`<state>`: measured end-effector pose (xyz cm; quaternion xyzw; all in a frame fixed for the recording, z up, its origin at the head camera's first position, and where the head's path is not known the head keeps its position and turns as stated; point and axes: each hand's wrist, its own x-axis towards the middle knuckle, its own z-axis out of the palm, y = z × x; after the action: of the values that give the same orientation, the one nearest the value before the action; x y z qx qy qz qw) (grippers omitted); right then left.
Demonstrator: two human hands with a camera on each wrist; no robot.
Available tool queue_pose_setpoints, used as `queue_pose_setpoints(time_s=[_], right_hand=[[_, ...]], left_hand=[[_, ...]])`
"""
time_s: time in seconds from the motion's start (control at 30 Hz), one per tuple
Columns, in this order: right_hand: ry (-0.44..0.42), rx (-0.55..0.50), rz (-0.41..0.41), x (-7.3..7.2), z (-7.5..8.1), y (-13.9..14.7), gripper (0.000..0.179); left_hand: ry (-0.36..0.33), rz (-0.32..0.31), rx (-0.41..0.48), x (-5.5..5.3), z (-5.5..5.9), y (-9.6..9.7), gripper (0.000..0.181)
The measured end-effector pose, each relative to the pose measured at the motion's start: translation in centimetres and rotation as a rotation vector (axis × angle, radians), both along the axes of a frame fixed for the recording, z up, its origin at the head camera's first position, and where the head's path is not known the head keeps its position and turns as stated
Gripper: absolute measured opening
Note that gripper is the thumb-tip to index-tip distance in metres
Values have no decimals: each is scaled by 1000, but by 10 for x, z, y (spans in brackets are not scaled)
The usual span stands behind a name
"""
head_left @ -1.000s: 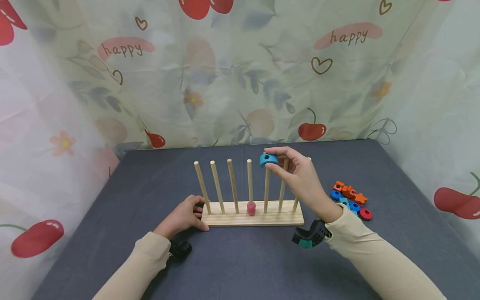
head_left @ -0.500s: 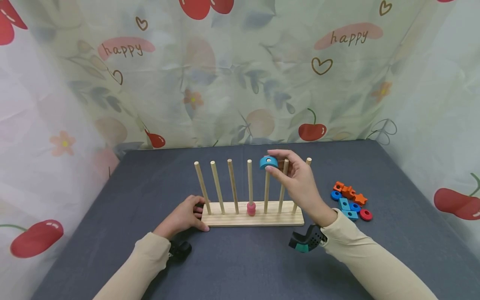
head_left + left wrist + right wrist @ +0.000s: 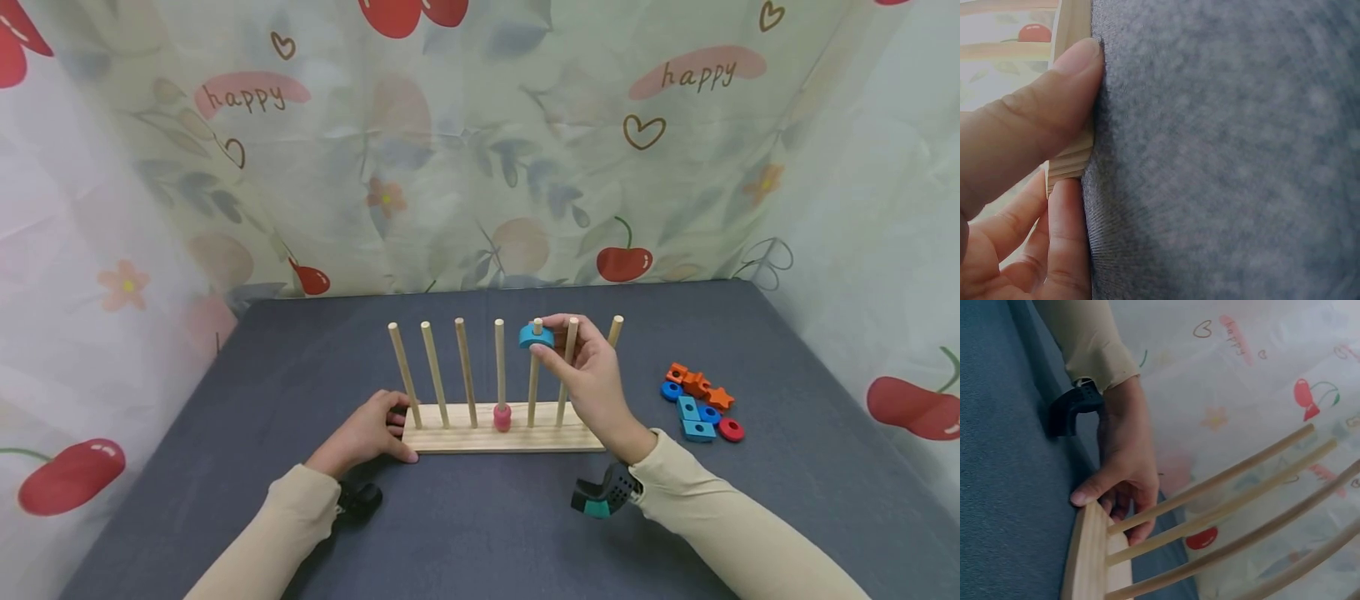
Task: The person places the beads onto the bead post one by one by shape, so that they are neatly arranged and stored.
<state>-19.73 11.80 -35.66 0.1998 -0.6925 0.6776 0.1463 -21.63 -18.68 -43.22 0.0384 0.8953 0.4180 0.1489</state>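
In the head view my right hand (image 3: 596,383) pinches a blue half-round block (image 3: 534,339) between thumb and fingers. The block is threaded on the third peg (image 3: 533,387) from the right, near its top, and the peg's tip pokes out above it. My left hand (image 3: 369,429) grips the left end of the wooden peg board (image 3: 450,442). The left wrist view has its thumb (image 3: 1029,119) along the board's front edge and its fingers at the end. A pink bead (image 3: 502,418) sits at the bottom of the middle peg. The right wrist view leaves my right hand out.
Loose pieces lie on the dark tabletop to the right: orange star-shaped blocks (image 3: 697,383), light blue blocks (image 3: 698,431), blue rings (image 3: 672,391) and a red ring (image 3: 731,430). Upright pegs (image 3: 465,371) stand close together along the board. A printed curtain (image 3: 480,150) hangs behind the table.
My right hand has moved down slightly with the blue block, which has gone from above the peg's tip to around the peg. My left hand stays on the board's end.
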Motion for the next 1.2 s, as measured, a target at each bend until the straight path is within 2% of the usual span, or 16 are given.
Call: queue_pose_setpoints(time_s=[0.17, 0.47, 0.73, 1.2], right_hand=[[-28, 15, -2, -1, -14, 0, 35], [-87, 27, 43, 0, -40, 3, 34], [-144, 107, 32, 2, -61, 7, 35], [-277, 190, 5, 2, -82, 7, 41]], left_hand=[[2, 0, -3, 0, 0, 0, 82], [-6, 10, -14, 0, 0, 0, 82], [-4, 0, -5, -1, -2, 0, 82], [-6, 8, -13, -3, -3, 0, 82]])
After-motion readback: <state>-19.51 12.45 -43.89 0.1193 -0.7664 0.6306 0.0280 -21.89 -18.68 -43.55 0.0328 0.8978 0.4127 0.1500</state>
